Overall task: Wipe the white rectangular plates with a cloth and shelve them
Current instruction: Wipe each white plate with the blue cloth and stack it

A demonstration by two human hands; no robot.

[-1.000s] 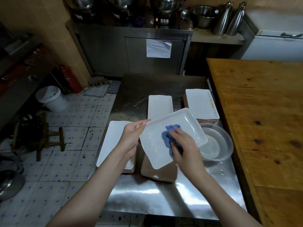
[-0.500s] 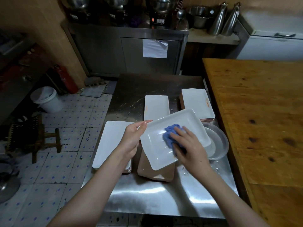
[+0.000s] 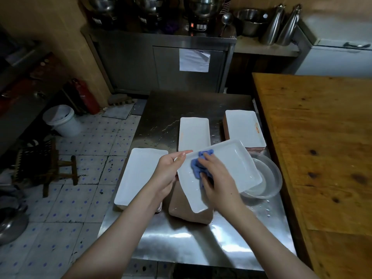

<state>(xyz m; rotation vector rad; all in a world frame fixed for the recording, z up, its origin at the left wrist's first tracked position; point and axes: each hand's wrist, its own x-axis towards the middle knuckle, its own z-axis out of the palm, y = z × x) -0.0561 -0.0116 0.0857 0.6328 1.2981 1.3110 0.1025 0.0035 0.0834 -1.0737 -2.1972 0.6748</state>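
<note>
Left hand [image 3: 167, 174], grip clasping the plate [image 3: 237, 166] just above the clear bowl [image 3: 270, 190]; right hand [image 3: 219, 178] clutches the blue cloth [image 3: 196, 166] on it. Beside the bowl, stacks [image 3: 141, 174] likely await wiping; shelving remains.

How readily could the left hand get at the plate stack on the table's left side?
Probably not yet: the left hand holds the edge of the tilted white plate that the right hand wipes with a blue cloth. The plate stack lies right beside it, bare on top, so reachable once freed.
</note>
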